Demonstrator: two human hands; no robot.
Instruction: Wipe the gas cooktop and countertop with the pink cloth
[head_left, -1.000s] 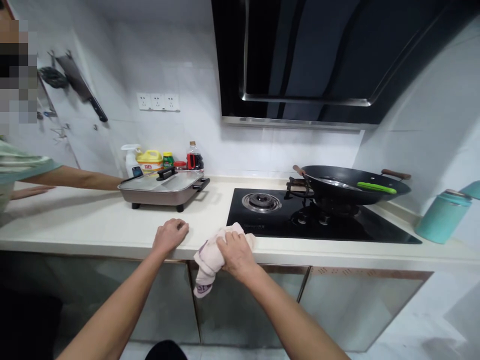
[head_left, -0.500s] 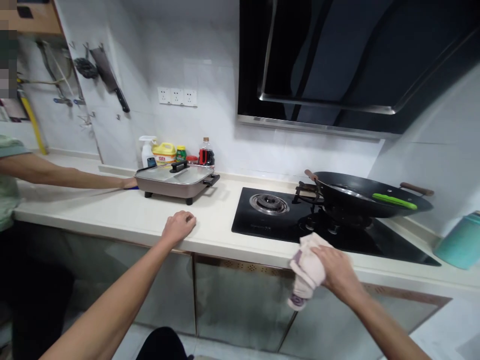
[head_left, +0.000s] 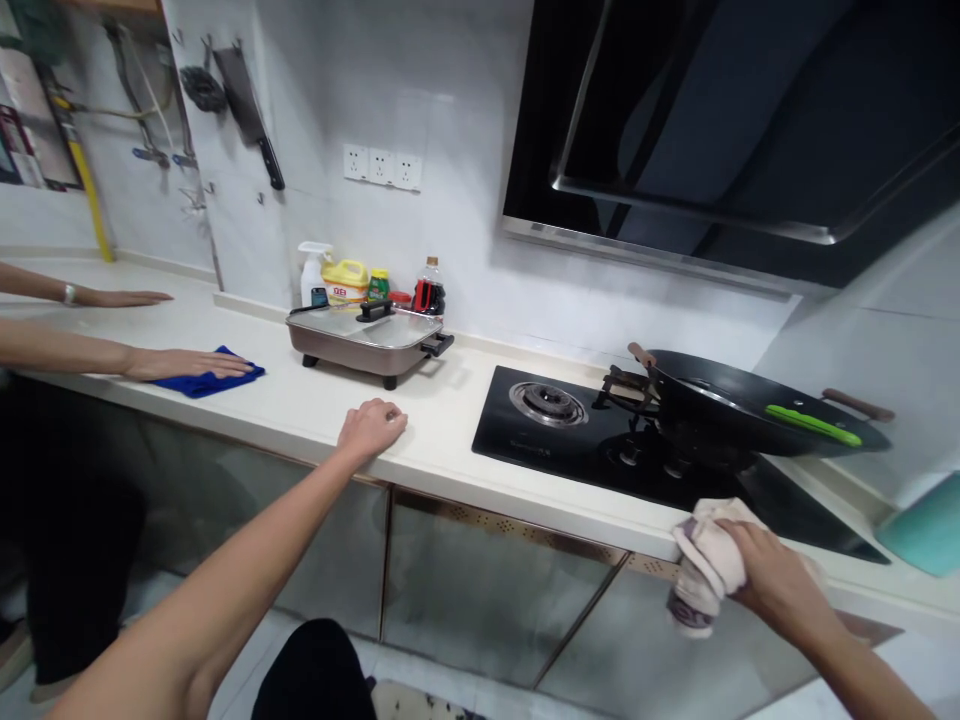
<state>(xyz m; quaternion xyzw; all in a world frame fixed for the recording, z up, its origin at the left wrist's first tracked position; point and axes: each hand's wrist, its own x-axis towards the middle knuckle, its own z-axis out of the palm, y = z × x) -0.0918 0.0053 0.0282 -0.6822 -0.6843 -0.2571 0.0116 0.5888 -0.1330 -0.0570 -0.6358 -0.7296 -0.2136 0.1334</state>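
Observation:
My left hand [head_left: 371, 428] rests on the front part of the white countertop [head_left: 442, 460], its fingers curled into a loose fist with nothing visible in them. Behind it stands a brown electric pan [head_left: 360, 345] with a glass lid. My right hand [head_left: 769, 570] grips a bunched whitish cloth [head_left: 712, 560] at the counter's front edge, and part of the cloth hangs down over the cabinet front. The black gas stove [head_left: 577, 450] lies just beyond that hand. On its right burner sits a large wok [head_left: 742, 400] with a bright green-handled utensil [head_left: 814, 425] across it.
At the left, another person's hand [head_left: 187, 364] presses a blue cloth [head_left: 206, 384] on the counter. Several bottles, among them a yellow jug [head_left: 346, 280], stand behind the pan. A cleaver [head_left: 244, 105] hangs on the wall. The range hood [head_left: 675, 130] overhangs the stove; a teal container [head_left: 926, 525] stands far right.
My right hand has slid the cloth rightward along the counter's edge. My left hand stays on the counter. The other person's blue cloth has come out from behind the pan, leftward.

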